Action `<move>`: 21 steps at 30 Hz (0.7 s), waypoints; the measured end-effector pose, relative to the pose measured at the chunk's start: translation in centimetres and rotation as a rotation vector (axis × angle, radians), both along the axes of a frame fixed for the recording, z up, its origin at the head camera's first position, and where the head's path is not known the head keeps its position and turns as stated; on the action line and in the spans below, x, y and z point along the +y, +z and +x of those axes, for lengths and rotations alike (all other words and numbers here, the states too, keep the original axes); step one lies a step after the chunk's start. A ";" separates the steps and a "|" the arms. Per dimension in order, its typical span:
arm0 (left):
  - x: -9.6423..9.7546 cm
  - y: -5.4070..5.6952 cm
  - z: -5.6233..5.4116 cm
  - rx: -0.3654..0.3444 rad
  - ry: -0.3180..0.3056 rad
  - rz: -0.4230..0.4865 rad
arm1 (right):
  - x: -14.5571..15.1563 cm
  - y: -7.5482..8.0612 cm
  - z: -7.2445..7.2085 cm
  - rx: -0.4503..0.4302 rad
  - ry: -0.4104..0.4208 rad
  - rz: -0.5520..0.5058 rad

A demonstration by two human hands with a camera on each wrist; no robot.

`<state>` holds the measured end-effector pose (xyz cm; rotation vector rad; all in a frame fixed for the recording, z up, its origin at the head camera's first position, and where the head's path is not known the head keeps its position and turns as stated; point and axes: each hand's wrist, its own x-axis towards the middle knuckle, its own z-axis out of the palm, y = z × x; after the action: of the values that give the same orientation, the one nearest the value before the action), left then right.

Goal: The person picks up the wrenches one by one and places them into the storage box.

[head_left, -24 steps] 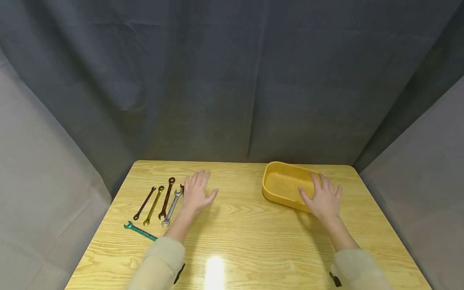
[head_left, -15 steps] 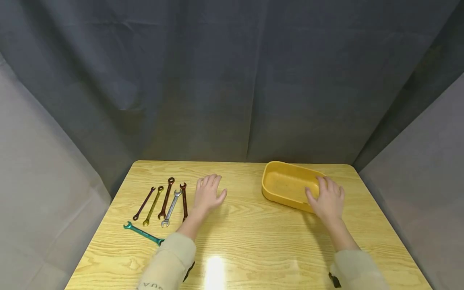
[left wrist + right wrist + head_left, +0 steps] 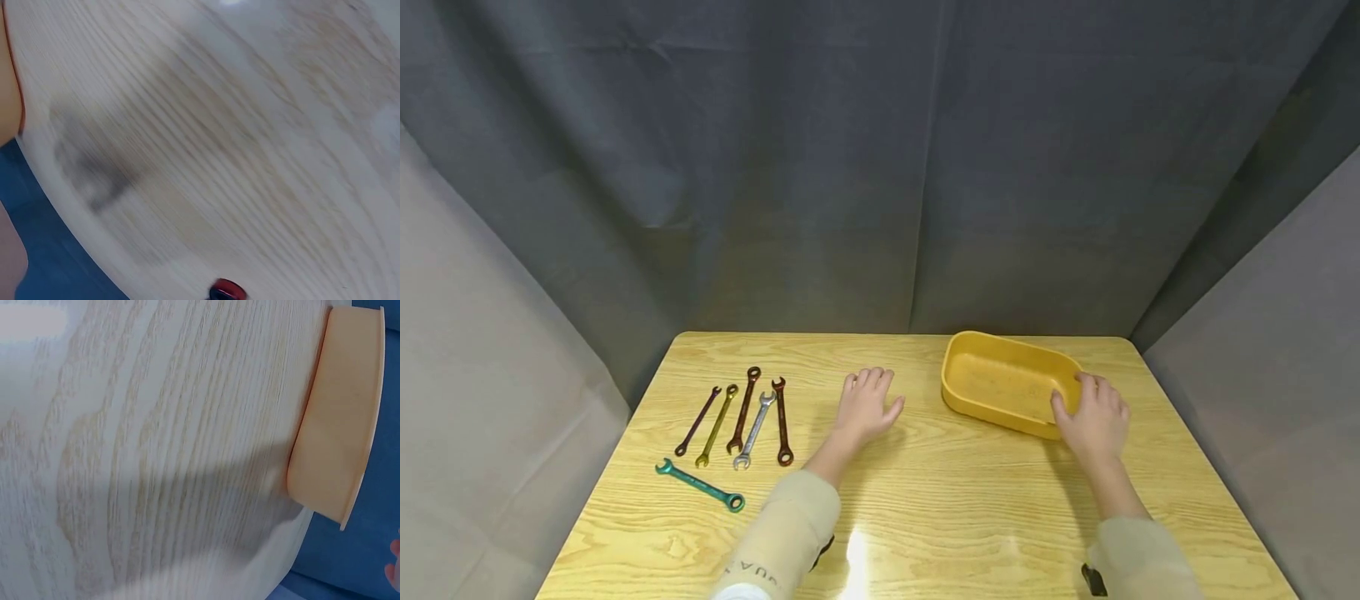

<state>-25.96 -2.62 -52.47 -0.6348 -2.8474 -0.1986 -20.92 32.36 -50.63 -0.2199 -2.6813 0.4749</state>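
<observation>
Tilted slightly on the table, a yellow rectangular tray [image 3: 1000,414] stands at the back right. My right hand [image 3: 1093,425] is at its right end, thumb and fingers spread and relaxed, thumb overlapping the rim in the head view. In the right wrist view the fingertips [image 3: 394,565] show at the lower right edge, apart from the tray wall [image 3: 334,419]. Between the wrenches and the tray, my left hand [image 3: 863,410] hovers over the table with relaxed fingers and nothing in them. Nearest it lies a dark red combination wrench [image 3: 782,423]; its end [image 3: 226,289] shows in the left wrist view.
Left of the dark red wrench lie a silver wrench [image 3: 755,429], a brown-red wrench [image 3: 744,412], a yellow-green wrench [image 3: 718,425] and a purple wrench [image 3: 697,422]. A teal wrench [image 3: 700,484] lies in front of them. Grey curtains [image 3: 820,167] enclose the wooden table [image 3: 940,517].
My left hand has moved right, away from the wrenches, uncovering the dark red one. My right hand has shifted slightly right, toward the tray's right end. Tray and wrenches stay in place.
</observation>
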 end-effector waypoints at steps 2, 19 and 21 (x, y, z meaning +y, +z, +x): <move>0.8 0.2 -0.1 -0.014 0.003 -0.009 | 0.2 -0.1 0.1 -0.008 -0.016 -0.006; 5.2 0.6 -1.8 -0.070 0.042 -0.029 | 1.4 -0.8 0.7 -0.073 -0.071 -0.061; 5.7 0.5 -1.9 -0.079 0.062 -0.023 | 1.5 -1.0 0.7 -0.070 -0.075 -0.061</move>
<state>-27.86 3.04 -51.98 -0.5535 -2.9446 -0.1844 -20.25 33.87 -51.62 -0.3596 -2.7175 0.5350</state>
